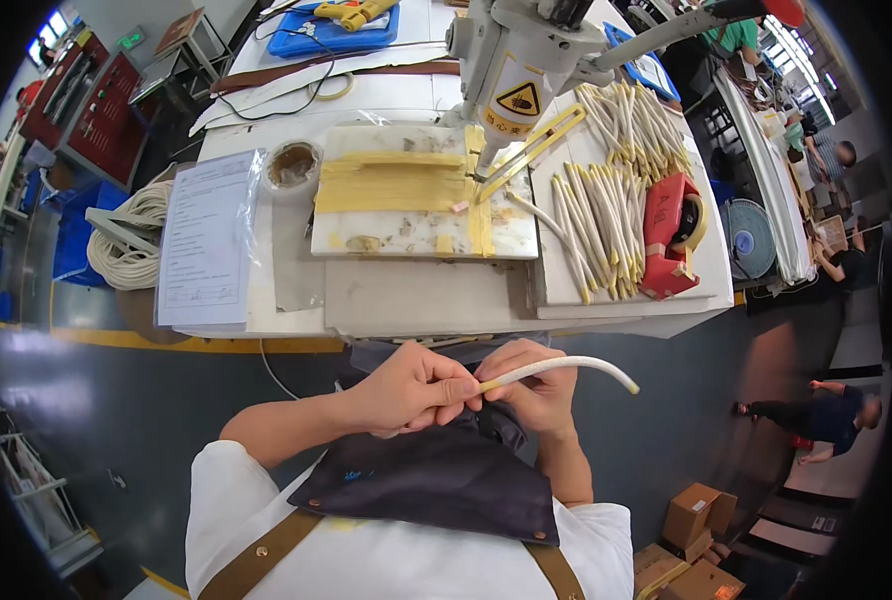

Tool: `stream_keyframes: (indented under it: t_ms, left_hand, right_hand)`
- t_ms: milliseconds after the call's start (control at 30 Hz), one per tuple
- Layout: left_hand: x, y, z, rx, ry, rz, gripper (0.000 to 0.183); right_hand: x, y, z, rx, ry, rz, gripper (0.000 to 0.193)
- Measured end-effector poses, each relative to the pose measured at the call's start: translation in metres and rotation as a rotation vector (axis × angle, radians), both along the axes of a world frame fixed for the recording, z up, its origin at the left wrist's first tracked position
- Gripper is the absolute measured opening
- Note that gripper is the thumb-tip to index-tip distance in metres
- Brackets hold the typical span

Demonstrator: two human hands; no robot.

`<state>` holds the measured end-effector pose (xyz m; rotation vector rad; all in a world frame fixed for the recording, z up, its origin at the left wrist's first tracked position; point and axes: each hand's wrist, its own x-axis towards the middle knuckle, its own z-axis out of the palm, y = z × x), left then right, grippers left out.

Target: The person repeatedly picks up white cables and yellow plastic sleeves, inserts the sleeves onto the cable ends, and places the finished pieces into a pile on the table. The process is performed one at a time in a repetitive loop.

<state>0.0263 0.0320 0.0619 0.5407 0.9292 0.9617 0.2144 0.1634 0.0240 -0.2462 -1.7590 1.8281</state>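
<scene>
Left hand [411,388]: thumb and fingers pinched on 1 yellow end of a white cord piece [586,362]. Right hand [536,390]: fingers curled narrow round the same piece, just beside the left. The piece is held off the desk [406,95], in front of its near edge; its free end, also yellow, curves out to the right. On the desk, a white slab [416,230] crossed with yellow tape lies near the middle of the near edge, under a grey press [506,60]. Toward the right edge: 2 groups of similar cords, the nearer group [596,215] beside a red tape dispenser [666,230]. Near left corner: a sleeved paper sheet [206,235].
</scene>
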Motion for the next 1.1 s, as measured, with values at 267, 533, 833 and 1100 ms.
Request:
stream_keyframes:
  t_ms: [267, 533, 833, 1100]
  left_hand:
    - [0.022, -0.009, -0.013, 0.670, 0.897, 0.384, 0.020]
    - [0.028, -0.013, -0.012, 0.556, 0.837, 0.319, 0.019]
    - [0.007, -0.021, -0.003, 0.105, 0.423, 0.190, 0.029]
    - [-0.016, -0.043, -0.009, 0.073, 0.495, 0.134, 0.026]
  right_hand:
    - [-0.008, -0.011, -0.008, -0.084, -0.177, -0.188, 0.019]
    - [-0.010, -0.035, -0.014, -0.635, 0.139, 0.034, 0.016]
    - [-0.007, 0.031, 0.006, -0.632, 0.275, -0.079, 0.032]
    - [-0.009, 0.055, 0.000, -0.566, 0.186, -0.209, 0.031]
